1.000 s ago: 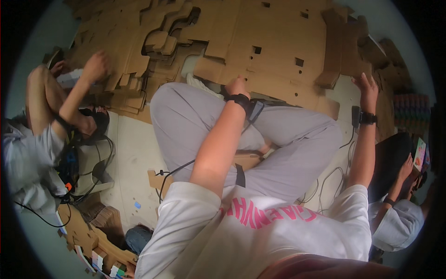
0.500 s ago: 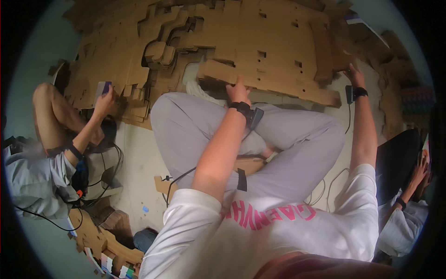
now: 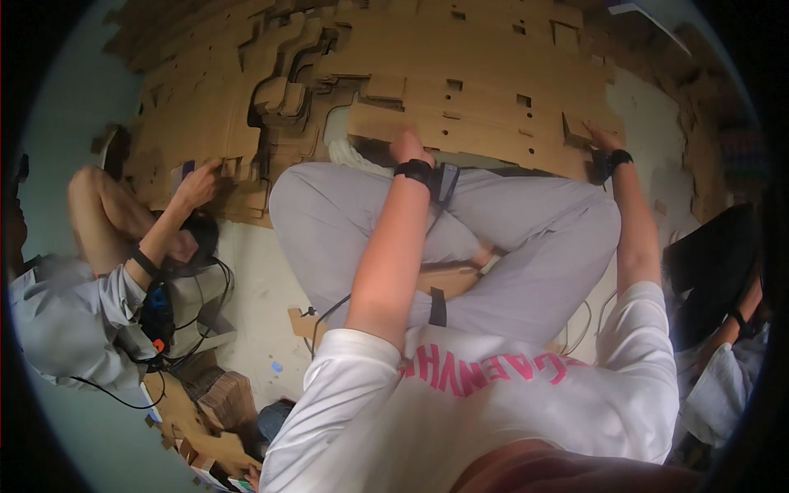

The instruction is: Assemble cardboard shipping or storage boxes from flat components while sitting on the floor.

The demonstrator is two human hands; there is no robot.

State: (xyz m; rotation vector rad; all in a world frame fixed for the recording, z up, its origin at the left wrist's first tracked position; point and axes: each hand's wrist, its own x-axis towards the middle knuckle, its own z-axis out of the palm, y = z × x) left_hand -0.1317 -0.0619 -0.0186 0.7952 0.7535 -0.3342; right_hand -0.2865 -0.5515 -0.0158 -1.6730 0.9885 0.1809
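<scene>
A large brown cardboard sheet [image 3: 485,90] with small square and round cut-outs lies in front of my crossed legs. My left hand [image 3: 409,148] is at its near edge, with the fingers closed on the cardboard; the fingertips are blurred. At the sheet's right end, my right hand [image 3: 606,138] grips the corner beside a raised cardboard flap [image 3: 578,130]. Part of that hand's grip is hidden behind the wrist. Both wrists wear black straps, each with a small dark device.
More cut cardboard sheets [image 3: 197,107] are layered to the left. One co-worker's hand [image 3: 197,182] touches them; another person [image 3: 723,329] sits at the right. White cloth [image 3: 355,156] lies by my left knee. A cardboard stack [image 3: 226,400] and dark cables [image 3: 222,287] sit lower left.
My right hand has moved left and slightly down with the sheet's right end, where the raised strip now lies lower. My left hand has shifted slightly left. The co-worker's hand has moved onto the cardboard.
</scene>
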